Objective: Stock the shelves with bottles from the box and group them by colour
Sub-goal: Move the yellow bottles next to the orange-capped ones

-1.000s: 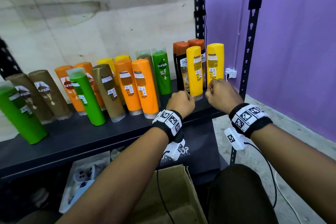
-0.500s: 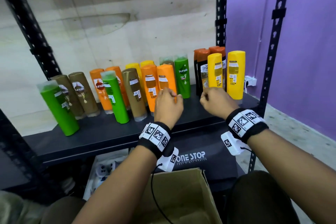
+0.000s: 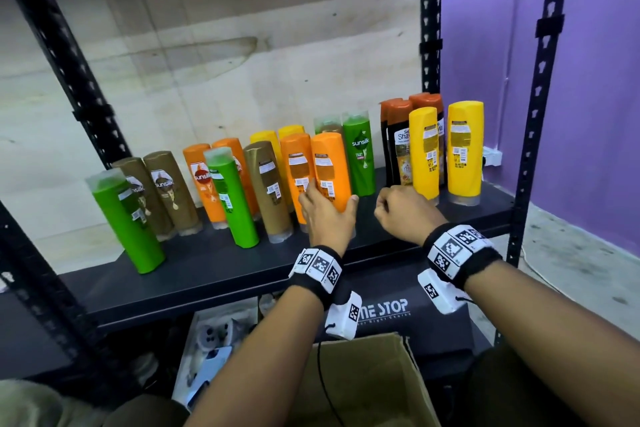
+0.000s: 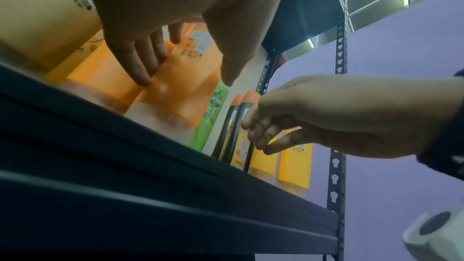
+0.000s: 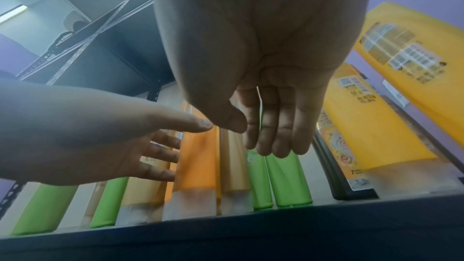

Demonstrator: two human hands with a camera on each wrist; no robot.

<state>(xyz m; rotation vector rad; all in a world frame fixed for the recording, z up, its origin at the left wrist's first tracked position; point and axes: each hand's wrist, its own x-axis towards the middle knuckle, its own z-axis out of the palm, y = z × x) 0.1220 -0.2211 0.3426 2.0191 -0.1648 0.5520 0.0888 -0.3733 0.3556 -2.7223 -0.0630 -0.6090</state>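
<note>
Head view, left hand [image 3: 327, 215] spread around orange bottle [image 3: 330, 170], apparently touching, right hand [image 3: 403, 215] loosely curled, empty.

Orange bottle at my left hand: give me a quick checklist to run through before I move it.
1. Left hand at the orange bottle: ok, fingers on its left side, thumb by its right.
2. Grip closed: not ok, the fingers lie straight and the left wrist view shows a gap at the thumb.
3. Right hand free: ok, loosely curled, holding nothing.
4. Bottle standing on the shelf: ok.
5. Oranges grouped: not ok, a green bottle and a brown bottle stand among them.
6. Box emptied: cannot tell, its inside is mostly out of view.
</note>
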